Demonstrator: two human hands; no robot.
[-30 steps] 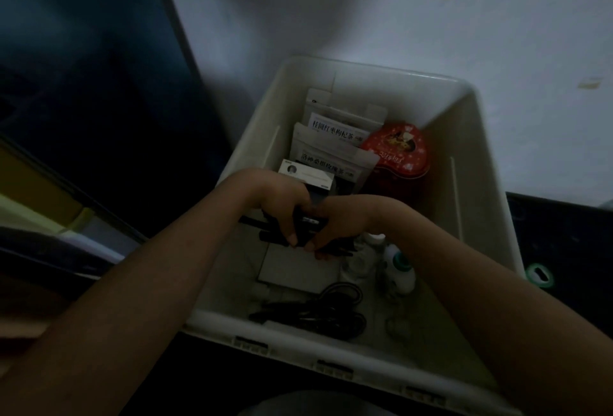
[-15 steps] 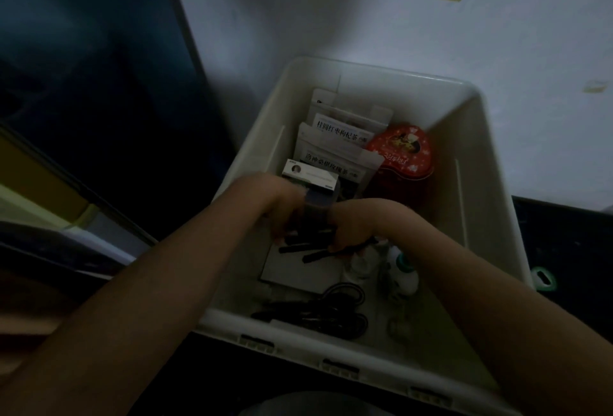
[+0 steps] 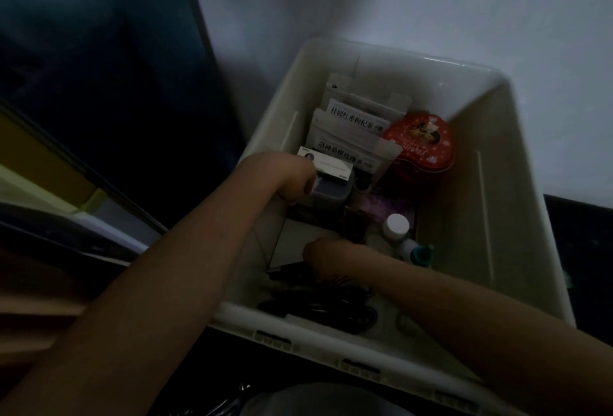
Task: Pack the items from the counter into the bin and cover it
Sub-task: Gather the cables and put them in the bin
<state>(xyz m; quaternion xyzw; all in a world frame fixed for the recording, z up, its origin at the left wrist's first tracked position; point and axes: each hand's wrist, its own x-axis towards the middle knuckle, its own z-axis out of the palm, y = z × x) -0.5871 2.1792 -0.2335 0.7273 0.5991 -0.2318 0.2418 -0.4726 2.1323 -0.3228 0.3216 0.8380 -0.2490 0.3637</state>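
Note:
The white plastic bin point(image 3: 491, 183) stands open below me against a pale wall. My left hand point(image 3: 293, 180) is inside at the left wall, with its fingers curled against the side of a grey box point(image 3: 331, 193) that carries a small white carton point(image 3: 326, 165). Lower down, near the bin floor, my right hand point(image 3: 326, 255) grips a black cable end point(image 3: 287, 269) that sticks out to its left. Its fingers are hidden. More black cables point(image 3: 328, 309) lie coiled at the front of the bin.
Two tea pouches point(image 3: 351, 137) stand at the back of the bin beside a red heart-shaped tin point(image 3: 421, 147). A white-capped bottle point(image 3: 396, 225) and a teal-capped bottle point(image 3: 421, 253) sit right of my right hand. A grey flat sheet point(image 3: 298, 243) lies on the floor. A dark cabinet point(image 3: 99, 84) stands at left.
My hands have parted. The right hand dropped toward the front of the bin with the black cable, and the left hand moved back to the grey box.

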